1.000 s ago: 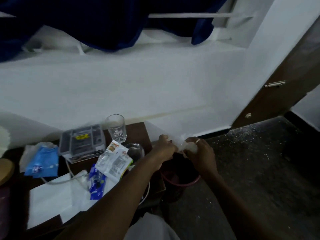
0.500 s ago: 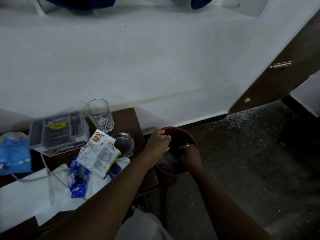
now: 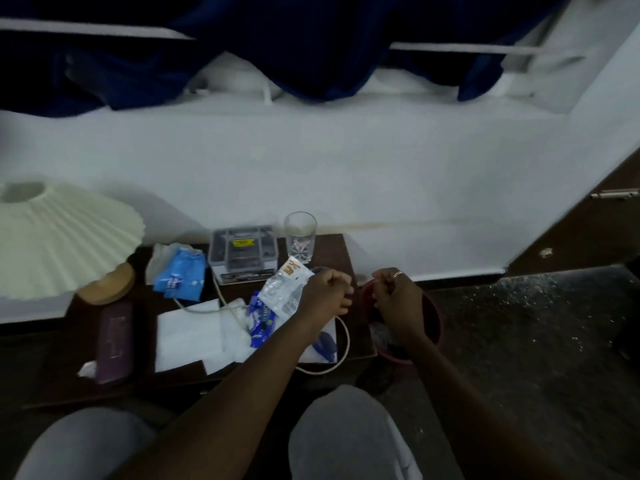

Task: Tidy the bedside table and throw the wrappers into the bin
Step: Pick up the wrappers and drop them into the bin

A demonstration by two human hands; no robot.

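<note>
While both hands hang at the right end of the dark brown wooden table [image 3: 332, 247], we log the left hand [image 3: 327, 292] with fingers curled into a fist against the right edge of the white-and-orange snack wrapper [image 3: 285, 289]; we cannot tell whether it pinches that wrapper or only touches it. Right hand [image 3: 398, 299], ring on one finger, sits over the round dark red bin [image 3: 438, 327], fingers curled in, nothing visible in them. The bin stands on the floor just beside the table's right side; pale crumpled material [image 3: 381, 336] lies inside, too blurred to identify. The snack wrapper overlaps a blue foil wrapper [image 3: 261, 322], both lying on white paper sheets [image 3: 188, 336] mid-table. A blue-and-white plastic pouch [image 3: 180, 277] lies further left. At the back edge: a grey plastic compartment box [image 3: 243, 249], with a clear glass tumbler [image 3: 300, 237] upright just beside it on the right. A cream cable [image 3: 341, 355] loops over the front right corner. Far left: a lamp with a pleated pale green shade [image 3: 65, 237], and a dark purple flat case [image 3: 114, 341] in front of it.
</note>
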